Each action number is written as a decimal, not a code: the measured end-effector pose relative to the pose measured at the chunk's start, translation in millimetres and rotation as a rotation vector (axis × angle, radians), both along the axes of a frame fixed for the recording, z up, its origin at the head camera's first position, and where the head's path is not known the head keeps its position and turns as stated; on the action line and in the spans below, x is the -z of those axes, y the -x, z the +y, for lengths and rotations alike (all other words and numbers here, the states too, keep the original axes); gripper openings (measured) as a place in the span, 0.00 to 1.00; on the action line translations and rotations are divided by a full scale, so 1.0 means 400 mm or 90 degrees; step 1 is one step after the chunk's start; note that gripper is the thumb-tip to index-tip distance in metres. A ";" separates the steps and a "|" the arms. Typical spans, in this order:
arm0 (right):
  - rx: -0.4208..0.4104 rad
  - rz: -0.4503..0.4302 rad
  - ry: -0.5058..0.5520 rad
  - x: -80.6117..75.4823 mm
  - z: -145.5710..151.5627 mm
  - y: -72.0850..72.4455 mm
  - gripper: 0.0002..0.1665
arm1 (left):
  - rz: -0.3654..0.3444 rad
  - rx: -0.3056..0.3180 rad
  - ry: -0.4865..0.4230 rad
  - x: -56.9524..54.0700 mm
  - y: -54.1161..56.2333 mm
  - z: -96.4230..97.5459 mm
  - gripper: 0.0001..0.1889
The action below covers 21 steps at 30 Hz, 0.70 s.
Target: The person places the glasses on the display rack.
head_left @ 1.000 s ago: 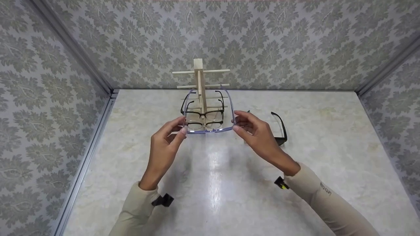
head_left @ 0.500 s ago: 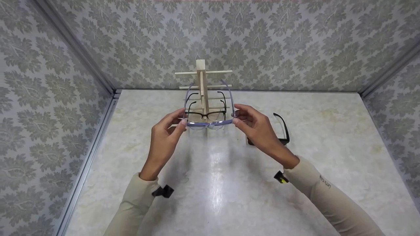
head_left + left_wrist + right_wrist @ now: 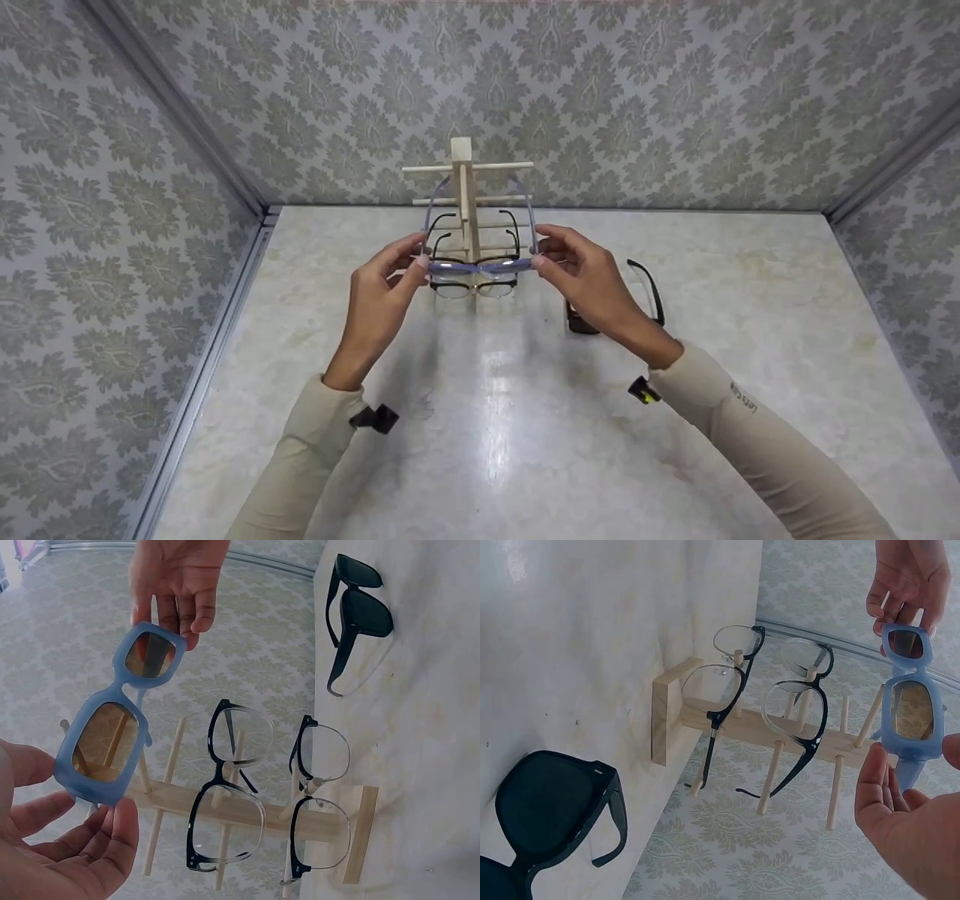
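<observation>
Blue-framed sunglasses (image 3: 93, 706) with brown lenses are held up between both hands, their arms unfolded toward a wooden glasses stand (image 3: 462, 187). My left hand (image 3: 382, 296) pinches one side of the frame near the hinge. On the other side, my right hand (image 3: 592, 281) grips the frame between thumb and fingers. The sunglasses are level with the stand's upper pegs in both wrist views. Lower on the stand hang two pairs of black half-rim glasses, one pair (image 3: 225, 787) above the other pair (image 3: 304, 799).
Black sunglasses (image 3: 555, 810) lie on the marbled table (image 3: 487, 450) to the right of the stand, partly behind my right hand in the head view. A patterned wall (image 3: 562, 97) stands close behind the stand, with another panel at the left.
Both hands have carried the blue sunglasses forward and up toward the stand's upper pegs. The lower black glasses now show beneath the blue frame in the head view.
</observation>
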State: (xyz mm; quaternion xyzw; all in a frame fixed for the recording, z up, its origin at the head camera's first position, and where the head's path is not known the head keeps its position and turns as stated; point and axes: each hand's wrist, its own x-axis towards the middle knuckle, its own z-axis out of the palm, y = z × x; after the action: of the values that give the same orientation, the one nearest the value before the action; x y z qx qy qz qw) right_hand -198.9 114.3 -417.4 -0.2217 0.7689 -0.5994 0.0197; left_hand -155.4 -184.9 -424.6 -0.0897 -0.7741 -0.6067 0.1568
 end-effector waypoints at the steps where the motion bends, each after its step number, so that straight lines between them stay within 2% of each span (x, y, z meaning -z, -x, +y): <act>1: 0.000 -0.001 -0.001 -0.001 -0.001 0.003 0.30 | -0.001 -0.001 0.000 -0.002 0.003 0.000 0.20; 14: 0.014 -0.011 -0.016 -0.016 -0.010 0.040 0.29 | -0.023 -0.020 0.016 -0.014 0.048 0.001 0.19; 21: 0.007 -0.026 -0.019 -0.017 -0.024 0.069 0.29 | -0.018 -0.037 0.029 -0.023 0.068 -0.007 0.19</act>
State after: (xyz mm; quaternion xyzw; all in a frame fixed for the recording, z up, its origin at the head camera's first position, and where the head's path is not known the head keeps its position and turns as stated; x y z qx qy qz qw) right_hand -226.3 104.6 -410.5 -0.2049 0.7783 -0.5924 0.0349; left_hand -182.6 -187.6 -415.5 -0.0624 -0.7922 -0.5853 0.1614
